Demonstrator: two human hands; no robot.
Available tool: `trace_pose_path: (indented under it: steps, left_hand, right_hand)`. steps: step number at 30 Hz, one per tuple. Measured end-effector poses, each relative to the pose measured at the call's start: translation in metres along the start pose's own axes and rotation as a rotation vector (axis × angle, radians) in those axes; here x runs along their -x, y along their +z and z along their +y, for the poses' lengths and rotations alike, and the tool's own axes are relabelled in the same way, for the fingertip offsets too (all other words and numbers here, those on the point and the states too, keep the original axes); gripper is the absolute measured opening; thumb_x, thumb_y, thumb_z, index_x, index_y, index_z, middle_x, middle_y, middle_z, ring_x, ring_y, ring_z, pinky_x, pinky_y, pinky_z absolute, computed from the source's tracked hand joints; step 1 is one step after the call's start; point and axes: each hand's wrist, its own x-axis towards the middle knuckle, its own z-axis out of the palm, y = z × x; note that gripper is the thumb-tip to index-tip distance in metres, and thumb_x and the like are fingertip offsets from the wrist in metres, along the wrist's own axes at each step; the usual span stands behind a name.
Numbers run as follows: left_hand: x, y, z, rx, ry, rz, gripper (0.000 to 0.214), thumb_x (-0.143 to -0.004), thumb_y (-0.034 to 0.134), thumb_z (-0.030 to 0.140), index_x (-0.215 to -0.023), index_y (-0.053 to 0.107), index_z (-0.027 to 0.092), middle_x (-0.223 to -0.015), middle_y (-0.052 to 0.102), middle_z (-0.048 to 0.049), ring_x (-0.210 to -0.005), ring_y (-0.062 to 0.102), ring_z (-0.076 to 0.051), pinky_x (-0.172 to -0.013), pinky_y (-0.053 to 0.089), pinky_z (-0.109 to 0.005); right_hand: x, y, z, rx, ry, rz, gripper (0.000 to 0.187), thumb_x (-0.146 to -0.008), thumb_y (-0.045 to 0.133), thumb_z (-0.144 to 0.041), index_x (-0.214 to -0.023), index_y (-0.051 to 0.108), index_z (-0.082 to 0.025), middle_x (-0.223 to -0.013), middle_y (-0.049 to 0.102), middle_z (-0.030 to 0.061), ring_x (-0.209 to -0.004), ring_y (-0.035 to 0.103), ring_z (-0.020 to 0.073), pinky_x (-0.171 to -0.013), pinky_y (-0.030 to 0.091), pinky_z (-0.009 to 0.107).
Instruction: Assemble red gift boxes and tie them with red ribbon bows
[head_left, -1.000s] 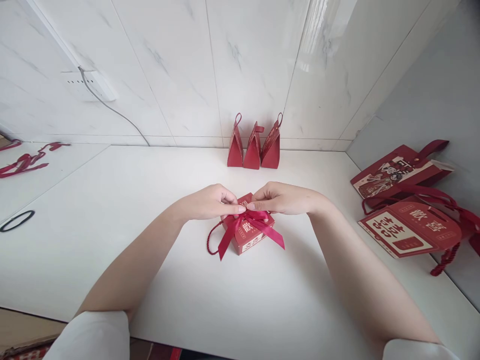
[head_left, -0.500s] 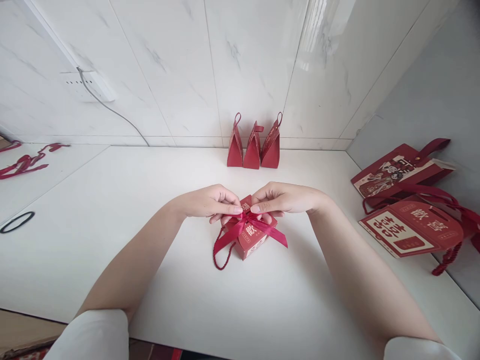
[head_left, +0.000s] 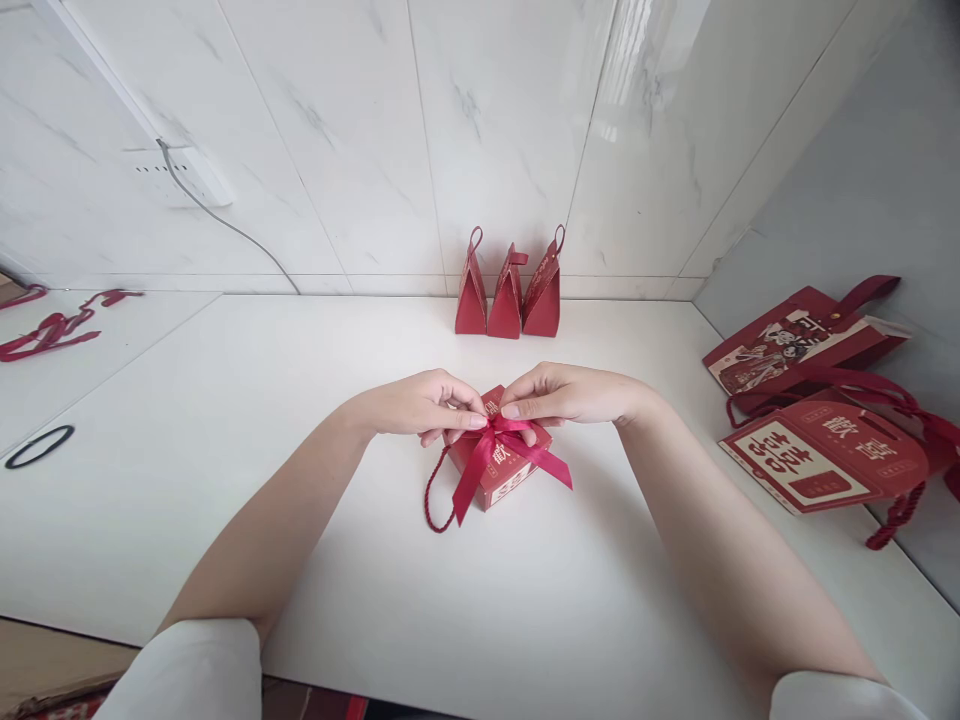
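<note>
A small red gift box [head_left: 508, 470] with pale lettering sits on the white table in front of me. Across its top lies a bow of glossy red ribbon [head_left: 471, 478], both tails hanging over the front. My left hand [head_left: 439, 405] pinches the ribbon at the left of the knot between thumb and fingers. From the other side, my right hand [head_left: 551, 395] pinches the ribbon's right loop. A twisted dark red cord handle [head_left: 429, 502] curves out on the box's left. Fingers partly hide the knot and the box's back.
Three red triangular boxes [head_left: 505, 305] stand against the tiled wall. At right lie a red box with a ribbon strap [head_left: 795, 340] and a flat red gift bag [head_left: 825, 455]. Loose red ribbons [head_left: 56, 335] and a black ring [head_left: 39, 447] are at left.
The left ribbon tail has swung toward the middle and hangs more steeply. The box has turned slightly. Both hands keep their pinch at nearly the same place.
</note>
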Motion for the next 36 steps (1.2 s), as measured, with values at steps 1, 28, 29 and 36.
trace_pose_path:
  steps: [1, 28, 29, 36]
  left_hand:
    - [0.0, 0.0, 0.0, 0.008, 0.0, 0.003, 0.031, -0.085, 0.056, 0.046, -0.086, 0.066, 0.017, -0.068, 0.056, -0.0002, -0.045, 0.045, -0.005, -0.045, 0.036, -0.02]
    - [-0.005, -0.007, -0.008, 0.223, 0.018, 0.334, 0.036, -0.086, 0.054, 0.052, -0.104, 0.057, 0.021, -0.06, 0.056, 0.0031, -0.043, 0.047, -0.006, -0.04, 0.027, -0.018]
    - [-0.004, -0.008, -0.008, 0.23, 0.013, 0.346, 0.035, -0.086, 0.054, 0.052, -0.103, 0.057, 0.021, -0.058, 0.055, 0.0035, -0.043, 0.045, -0.005, -0.041, 0.026, -0.018]
    - [-0.002, -0.011, -0.007, 0.183, 0.012, 0.446, 0.034, -0.084, 0.057, 0.051, -0.101, 0.059, 0.022, -0.072, 0.056, 0.0015, -0.048, 0.045, -0.004, -0.045, 0.03, -0.018]
  right_hand:
    - [0.0, 0.0, 0.0, -0.002, 0.002, -0.001, 0.036, -0.09, 0.054, -0.047, -0.074, 0.062, -0.015, -0.073, 0.056, 0.0012, -0.056, 0.036, 0.0082, -0.054, 0.033, 0.025]
    - [-0.012, -0.002, 0.016, -0.235, 0.012, 0.43, 0.039, -0.085, 0.056, -0.057, -0.099, 0.056, -0.02, -0.067, 0.062, 0.0, -0.048, 0.044, 0.0092, -0.042, 0.023, 0.022]
    - [-0.012, -0.002, 0.015, -0.243, 0.001, 0.439, 0.04, -0.085, 0.056, -0.057, -0.1, 0.056, -0.021, -0.066, 0.061, -0.0002, -0.047, 0.042, 0.0089, -0.042, 0.023, 0.022]
    - [-0.014, 0.001, 0.012, -0.163, -0.085, 0.616, 0.038, -0.087, 0.055, -0.057, -0.103, 0.057, -0.023, -0.073, 0.05, -0.0024, -0.056, 0.043, 0.0084, -0.044, 0.027, 0.02]
